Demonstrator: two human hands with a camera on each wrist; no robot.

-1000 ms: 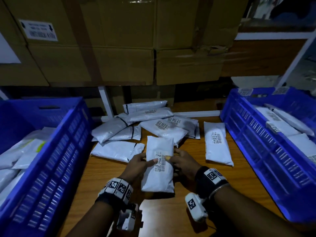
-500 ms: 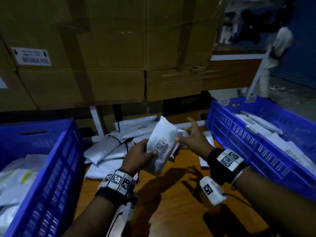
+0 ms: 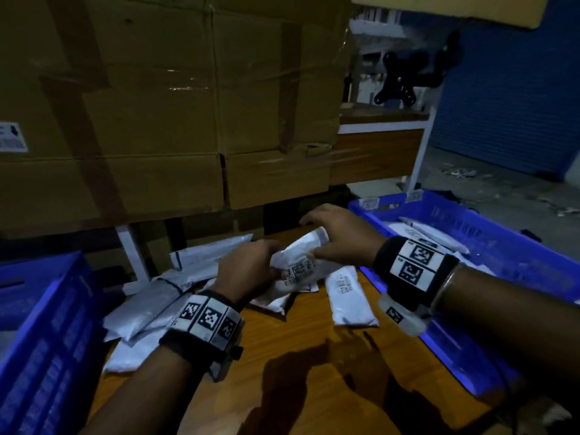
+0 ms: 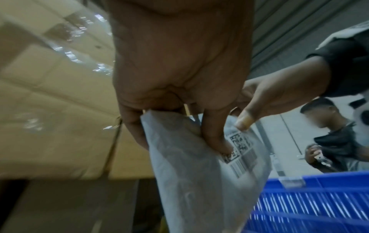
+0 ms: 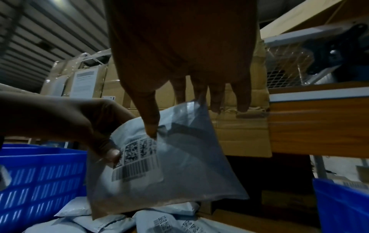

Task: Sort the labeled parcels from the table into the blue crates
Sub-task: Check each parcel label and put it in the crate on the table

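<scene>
White plastic, the held parcel (image 3: 298,259) hangs in the air above the wooden table (image 3: 314,356), over the loose parcels (image 3: 150,309) heaped toward its far left edge. The left hand (image 3: 248,271) pinches the parcel beside its barcode label (image 5: 137,159); the right hand (image 3: 342,237) grasps its upper end, thumb on front, fingers behind. One blue crate (image 3: 44,356) flanks the table's left edge, another (image 3: 502,246) its right.

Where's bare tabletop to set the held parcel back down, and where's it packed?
Bare wood sits on the table near the person, between the left crate and right crate, below both wrists. It's crowded further back: loose parcels overlap there, and one lone parcel lies beside the right crate.
</scene>
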